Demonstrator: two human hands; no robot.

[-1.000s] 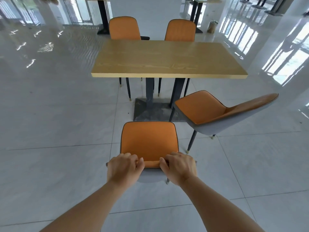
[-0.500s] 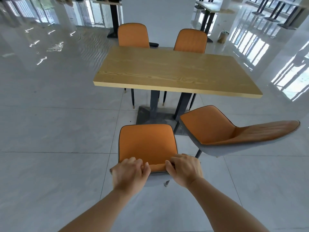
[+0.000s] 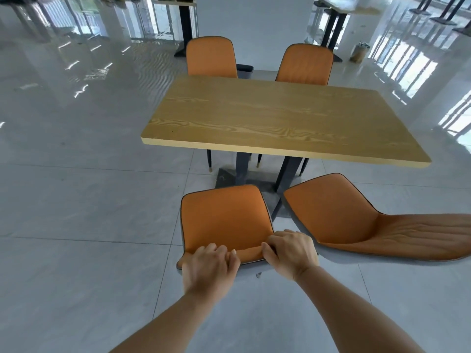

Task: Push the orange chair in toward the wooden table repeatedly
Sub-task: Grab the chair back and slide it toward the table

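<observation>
Orange chair (image 3: pixel 224 215) nearer wooden table (image 3: pixel 280 118)

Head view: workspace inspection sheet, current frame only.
Surface: wooden table, top bare.
Job's things: held orange chair, seat short of the table edge.
Clutter: second near chair close on its right, angled; two far chairs tucked in.
Grippers: left hand and right hand both grip the chair's backrest top.
Cables: nothing seen.
Surroundings: glossy tiled floor, further tables behind.
</observation>
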